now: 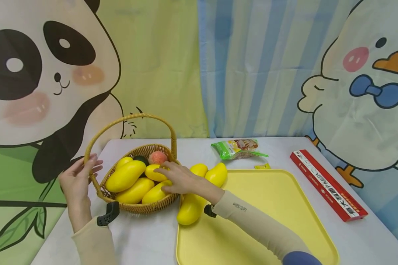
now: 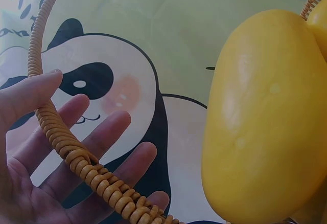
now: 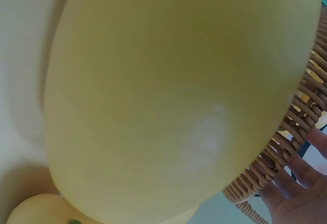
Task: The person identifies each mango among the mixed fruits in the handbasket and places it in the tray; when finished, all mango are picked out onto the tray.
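At the tan woven-wicker basket's (image 1: 152,208) right side, your right hand (image 1: 182,179) is nearer the smooth yellow oval mango (image 1: 152,172): just left, long axis roughly left-right. Fingers spread over it; can't tell if gripping. Left hand (image 1: 77,178) splayed around the arched handle (image 1: 142,115), unclenched.

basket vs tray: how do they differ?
Build: the basket is woven wicker; the tray is smooth and plain yellow.
Shape: the basket is a deep bowl under a tall arched handle; the tray is flat with a low rim and shows no handle.
Load: the basket is heaped with fruit; much of the tray's surface shows bare.
Shared: both sit on the white table.
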`<state>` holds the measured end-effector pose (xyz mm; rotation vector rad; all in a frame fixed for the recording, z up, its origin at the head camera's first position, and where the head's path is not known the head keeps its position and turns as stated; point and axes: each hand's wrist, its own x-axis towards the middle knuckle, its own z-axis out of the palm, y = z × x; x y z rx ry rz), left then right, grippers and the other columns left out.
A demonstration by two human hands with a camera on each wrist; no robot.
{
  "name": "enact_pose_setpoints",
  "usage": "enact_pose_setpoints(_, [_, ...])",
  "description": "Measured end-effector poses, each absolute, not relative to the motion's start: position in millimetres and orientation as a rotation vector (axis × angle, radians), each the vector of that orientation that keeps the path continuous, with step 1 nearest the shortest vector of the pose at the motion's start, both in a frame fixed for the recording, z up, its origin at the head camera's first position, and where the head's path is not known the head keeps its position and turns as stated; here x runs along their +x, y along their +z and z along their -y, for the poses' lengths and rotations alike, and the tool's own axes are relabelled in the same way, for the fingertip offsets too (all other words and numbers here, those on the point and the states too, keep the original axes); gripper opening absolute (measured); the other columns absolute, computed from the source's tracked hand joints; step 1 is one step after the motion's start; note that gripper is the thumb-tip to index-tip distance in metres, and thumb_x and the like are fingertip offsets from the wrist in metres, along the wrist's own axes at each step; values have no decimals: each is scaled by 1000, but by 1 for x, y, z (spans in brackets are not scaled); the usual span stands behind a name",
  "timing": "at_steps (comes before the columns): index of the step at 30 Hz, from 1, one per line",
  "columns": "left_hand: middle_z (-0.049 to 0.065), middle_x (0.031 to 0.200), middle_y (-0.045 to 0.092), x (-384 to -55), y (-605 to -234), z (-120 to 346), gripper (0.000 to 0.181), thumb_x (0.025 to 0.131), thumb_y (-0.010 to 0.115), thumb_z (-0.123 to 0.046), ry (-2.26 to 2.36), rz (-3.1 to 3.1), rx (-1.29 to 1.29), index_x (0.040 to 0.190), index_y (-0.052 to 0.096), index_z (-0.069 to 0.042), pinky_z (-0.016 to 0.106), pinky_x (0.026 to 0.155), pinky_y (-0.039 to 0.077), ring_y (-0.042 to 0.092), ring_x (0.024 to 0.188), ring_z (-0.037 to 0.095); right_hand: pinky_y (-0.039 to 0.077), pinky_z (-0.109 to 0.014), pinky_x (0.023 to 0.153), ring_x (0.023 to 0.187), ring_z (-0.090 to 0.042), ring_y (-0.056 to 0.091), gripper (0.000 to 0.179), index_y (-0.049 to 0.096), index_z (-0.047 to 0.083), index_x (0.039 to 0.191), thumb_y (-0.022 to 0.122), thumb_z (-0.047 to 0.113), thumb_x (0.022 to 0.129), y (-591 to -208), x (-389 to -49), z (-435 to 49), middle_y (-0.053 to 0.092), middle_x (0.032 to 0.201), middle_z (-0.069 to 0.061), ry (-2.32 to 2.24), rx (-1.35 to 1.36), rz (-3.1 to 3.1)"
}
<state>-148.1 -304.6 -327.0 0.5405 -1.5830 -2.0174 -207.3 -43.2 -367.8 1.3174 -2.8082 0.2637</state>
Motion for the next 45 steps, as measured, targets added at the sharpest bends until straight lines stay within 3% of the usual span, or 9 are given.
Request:
enact_pose_setpoints(9, [-6, 73, 73, -149, -326, 304, 31, 78, 80, -28, -2010, 1576, 526, 103, 75, -10, 18, 62, 48, 70, 64, 9, 51, -27, 76, 113, -21, 54, 57, 46, 19, 141, 65, 36, 90, -363, -214, 51, 44, 141, -8, 199, 1270, 2805])
enact_pose_setpoints(18, [-6, 73, 73, -148, -327, 304, 33, 78, 80, -29, -2023, 1581, 542, 105, 75, -10, 19, 62, 47, 70, 65, 9, 49, -26, 73, 98, -18, 57, 56, 48, 18, 139, 67, 38, 89, -362, -217, 60, 50, 135, -9, 146, 1224, 2838])
enact_pose_setpoints(26, [-7, 74, 73, -148, -327, 304, 36, 78, 79, -30, -2019, 1586, 537, 107, 75, -10, 18, 63, 47, 70, 65, 9, 50, -30, 76, 101, -19, 57, 66, 39, 19, 146, 67, 39, 89, -362, -220, 68, 47, 138, -9, 145, 1175, 2890])
enact_pose_setpoints(38, [-7, 74, 73, -148, -329, 306, 35, 78, 79, -29, -2019, 1589, 516, 107, 74, -9, 17, 62, 48, 70, 65, 8, 47, -26, 63, 89, -16, 54, 69, 36, 20, 146, 69, 38, 88, -365, -225, 73, 50, 128, -7, 144, 1168, 2896])
enact_pose_setpoints(45, [-8, 74, 73, -149, -328, 306, 36, 78, 79, -31, -2018, 1598, 527, 108, 74, -10, 17, 64, 48, 70, 66, 8, 51, -32, 70, 100, -17, 56, 71, 34, 23, 147, 68, 41, 87, -364, -227, 78, 50, 131, -7, 77, 1130, 2945])
